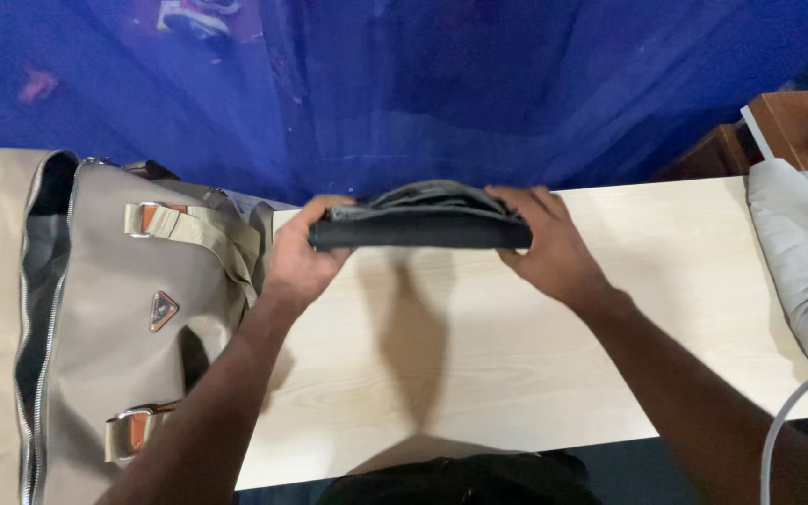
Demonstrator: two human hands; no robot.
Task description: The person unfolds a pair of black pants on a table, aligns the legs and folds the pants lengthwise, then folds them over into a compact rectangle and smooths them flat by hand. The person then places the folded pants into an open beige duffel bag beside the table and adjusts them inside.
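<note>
Both my hands hold a folded dark garment (420,229) level above the pale wooden table (479,355), with grey cloth folds showing along its top. My left hand (299,257) grips its left end and my right hand (549,245) grips its right end. A shadow falls on the table under the bundle. A beige duffel bag (95,318) with an open zip, tan straps and metal buckles lies at the left, close to my left wrist.
A blue curtain (404,84) hangs behind the table. A light grey cloth (806,262) lies at the table's right end, with a white cable (787,421) below it. Brown wooden furniture (797,117) stands at the far right.
</note>
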